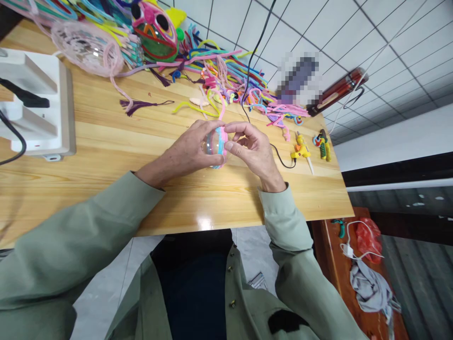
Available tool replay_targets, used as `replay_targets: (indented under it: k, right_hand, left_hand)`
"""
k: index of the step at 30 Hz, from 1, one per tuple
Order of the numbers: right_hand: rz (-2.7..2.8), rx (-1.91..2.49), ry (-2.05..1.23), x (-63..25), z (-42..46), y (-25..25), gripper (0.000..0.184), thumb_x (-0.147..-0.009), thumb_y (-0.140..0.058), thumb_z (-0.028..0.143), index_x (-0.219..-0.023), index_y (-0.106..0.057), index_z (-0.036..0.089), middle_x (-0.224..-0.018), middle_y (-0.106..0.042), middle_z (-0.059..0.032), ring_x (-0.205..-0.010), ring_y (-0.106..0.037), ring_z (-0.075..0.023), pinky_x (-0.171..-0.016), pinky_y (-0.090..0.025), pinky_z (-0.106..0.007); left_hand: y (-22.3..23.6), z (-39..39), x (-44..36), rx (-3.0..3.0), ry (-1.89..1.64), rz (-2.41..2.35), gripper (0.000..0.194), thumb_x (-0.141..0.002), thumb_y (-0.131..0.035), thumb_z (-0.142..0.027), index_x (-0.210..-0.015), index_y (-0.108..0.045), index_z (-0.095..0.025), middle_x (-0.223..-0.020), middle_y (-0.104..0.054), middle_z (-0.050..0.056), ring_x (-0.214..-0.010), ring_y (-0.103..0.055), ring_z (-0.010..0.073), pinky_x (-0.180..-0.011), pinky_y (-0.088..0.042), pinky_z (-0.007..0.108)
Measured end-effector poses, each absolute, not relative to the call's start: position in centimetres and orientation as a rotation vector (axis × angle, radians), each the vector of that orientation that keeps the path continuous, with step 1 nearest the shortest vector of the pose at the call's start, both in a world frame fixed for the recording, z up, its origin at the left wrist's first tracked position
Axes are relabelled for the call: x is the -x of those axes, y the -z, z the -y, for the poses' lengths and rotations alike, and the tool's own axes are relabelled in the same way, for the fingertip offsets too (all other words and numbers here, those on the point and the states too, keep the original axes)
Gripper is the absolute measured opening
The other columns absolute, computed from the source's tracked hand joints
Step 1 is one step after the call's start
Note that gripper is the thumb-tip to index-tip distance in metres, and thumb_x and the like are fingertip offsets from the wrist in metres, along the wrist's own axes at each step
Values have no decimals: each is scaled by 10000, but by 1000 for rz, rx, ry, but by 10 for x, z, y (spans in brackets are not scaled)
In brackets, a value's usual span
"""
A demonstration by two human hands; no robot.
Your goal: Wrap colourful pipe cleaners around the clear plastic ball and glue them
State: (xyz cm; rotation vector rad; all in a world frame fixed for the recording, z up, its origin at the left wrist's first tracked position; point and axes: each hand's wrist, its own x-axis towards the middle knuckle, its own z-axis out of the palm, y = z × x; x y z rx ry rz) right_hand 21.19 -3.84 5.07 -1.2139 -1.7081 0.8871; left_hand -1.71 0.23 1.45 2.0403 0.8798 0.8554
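Observation:
A clear plastic ball [213,143] with blue and pink fuzzy pipe cleaners around its middle is held above the wooden table. My left hand [189,148] wraps round the ball's left side, thumb below and fingers on top. On the other side, my right hand [253,147] pinches at the pink pipe cleaner [225,141] along the band, index finger and thumb bent close to it. A loose pink end [222,106] sticks up from the top of the ball. Where exactly the right fingertips meet the pipe cleaner is hard to make out.
Piles of coloured pipe cleaners [226,66] lie along the tiled wall, beside a decorated ball [155,35] and a purple tassel [141,105]. A yellow glue gun [300,150] and pliers [323,145] rest at the right. A white power strip [38,104] stands left. A black cord hangs down behind my hands.

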Motion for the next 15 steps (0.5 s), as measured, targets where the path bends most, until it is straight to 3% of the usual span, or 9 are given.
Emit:
replay_targets:
  k: [5, 9, 15]
  right_hand:
    - [1688, 1171, -879, -208, 34, -44, 533, -867, -949, 750, -1118, -819, 298, -1217, -805, -23, -968, -644, -209, -829, -582, -377]
    - [1621, 1174, -947, -221, 31, -46, 550, -905, -887, 795, -1158, -813, 312, -1210, -828, -9, -968, -680, -204, -893, -618, -397]
    - [1415, 1371, -523, -318, 42, -47, 479, -909, -897, 708, -1089, -811, 272, -1094, -824, -20, -938, -709, -196, -907, -608, -385]
  left_hand:
    - [-15, -3, 20, -1968, -834, -873, 805, -813, -868, -464, -1574, -659, -303, -1558, -693, 113, -1376, -683, 361, -1162, -626, 535]
    - [-17, -4, 22, -1883, -800, -913, 906, -778, -888, -548, -1596, -639, -249, -1563, -656, 144, -1327, -700, 388, -1056, -682, 554]
    - [-17, -6, 23, -1873, -803, -944, 867, -814, -875, -568, -1600, -623, -300, -1594, -630, 104, -1370, -673, 384, -1153, -647, 582]
